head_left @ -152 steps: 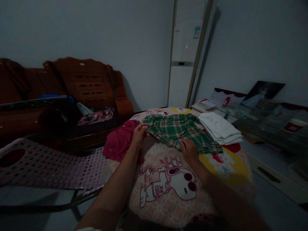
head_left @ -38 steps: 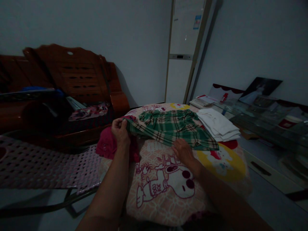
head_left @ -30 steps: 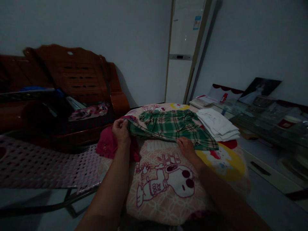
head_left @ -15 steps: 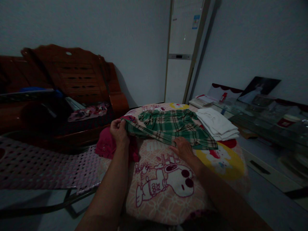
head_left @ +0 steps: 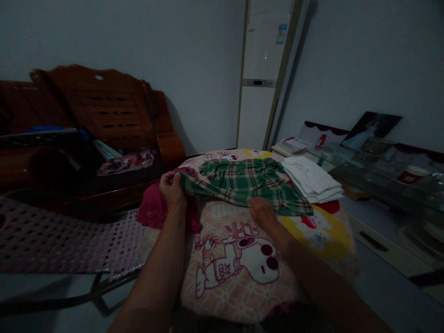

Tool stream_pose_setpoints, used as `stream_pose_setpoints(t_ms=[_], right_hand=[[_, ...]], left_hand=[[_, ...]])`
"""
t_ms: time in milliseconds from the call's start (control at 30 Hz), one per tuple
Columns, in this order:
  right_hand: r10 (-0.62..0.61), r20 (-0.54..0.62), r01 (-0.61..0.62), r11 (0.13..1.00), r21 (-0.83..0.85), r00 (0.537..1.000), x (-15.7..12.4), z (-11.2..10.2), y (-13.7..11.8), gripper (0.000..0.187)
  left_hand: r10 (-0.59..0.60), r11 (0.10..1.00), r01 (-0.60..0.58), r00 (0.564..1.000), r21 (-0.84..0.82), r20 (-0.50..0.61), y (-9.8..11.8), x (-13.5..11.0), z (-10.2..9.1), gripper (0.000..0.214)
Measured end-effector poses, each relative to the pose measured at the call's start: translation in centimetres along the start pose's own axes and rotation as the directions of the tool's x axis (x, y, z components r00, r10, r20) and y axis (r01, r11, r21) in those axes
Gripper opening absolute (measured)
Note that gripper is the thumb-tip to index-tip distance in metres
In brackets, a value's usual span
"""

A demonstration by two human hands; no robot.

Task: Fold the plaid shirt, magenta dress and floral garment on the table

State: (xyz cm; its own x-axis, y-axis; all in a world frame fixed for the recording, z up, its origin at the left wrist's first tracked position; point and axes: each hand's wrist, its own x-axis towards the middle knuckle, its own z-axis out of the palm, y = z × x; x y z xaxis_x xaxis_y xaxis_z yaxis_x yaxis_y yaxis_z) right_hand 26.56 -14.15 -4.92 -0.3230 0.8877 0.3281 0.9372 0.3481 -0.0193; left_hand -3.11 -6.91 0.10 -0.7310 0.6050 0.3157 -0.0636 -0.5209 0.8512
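Note:
A green plaid garment point(head_left: 256, 178) lies spread across a table covered by a patterned cloth point(head_left: 239, 273) with cartoon figures. At the garment's left corner, my left hand point(head_left: 170, 187) is closed on the fabric and lifts it a little. My right hand point(head_left: 262, 212) pinches the near edge around its middle, low against the cloth. Beneath and beside my left wrist is a bunched pink garment point(head_left: 152, 208). Folded white clothing point(head_left: 314, 178) lies stacked just beyond the plaid garment's right end.
A woven lounge chair point(head_left: 79, 236) stands at the left, before a carved wooden sofa point(head_left: 111, 108). On the right is a glass-topped cabinet point(head_left: 374, 171) with a cup point(head_left: 412, 175) and a leaning picture point(head_left: 373, 129). A tall air conditioner point(head_left: 258, 111) fills the corner.
My right hand's fingers have drawn in more tightly on the garment's near edge. My left hand keeps its grip in nearly the same place.

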Motion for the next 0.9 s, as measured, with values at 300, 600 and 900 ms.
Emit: stream_pose_setpoints(t_ms=[300, 600, 900], right_hand=[[0.035, -0.067, -0.037, 0.999, -0.032, 0.997, 0.5, 0.5, -0.5, 0.029], [0.037, 0.001, -0.036, 0.994, -0.104, 0.999, 0.6, 0.1, -1.1, 0.016], [0.107, -0.184, -0.059, 0.966, 0.25, 0.977, 0.9, 0.4, 1.0, 0.025]], left_hand=[[-0.116, 0.991, 0.112, 0.992, -0.075, -0.054, -0.5, 0.2, 0.1, 0.019], [-0.125, 0.992, 0.123, 0.992, -0.041, -0.035, -1.8, 0.9, -0.2, 0.026], [-0.159, 0.98, 0.156, 0.987, -0.126, -0.011, -0.7, 0.6, -0.1, 0.023]])
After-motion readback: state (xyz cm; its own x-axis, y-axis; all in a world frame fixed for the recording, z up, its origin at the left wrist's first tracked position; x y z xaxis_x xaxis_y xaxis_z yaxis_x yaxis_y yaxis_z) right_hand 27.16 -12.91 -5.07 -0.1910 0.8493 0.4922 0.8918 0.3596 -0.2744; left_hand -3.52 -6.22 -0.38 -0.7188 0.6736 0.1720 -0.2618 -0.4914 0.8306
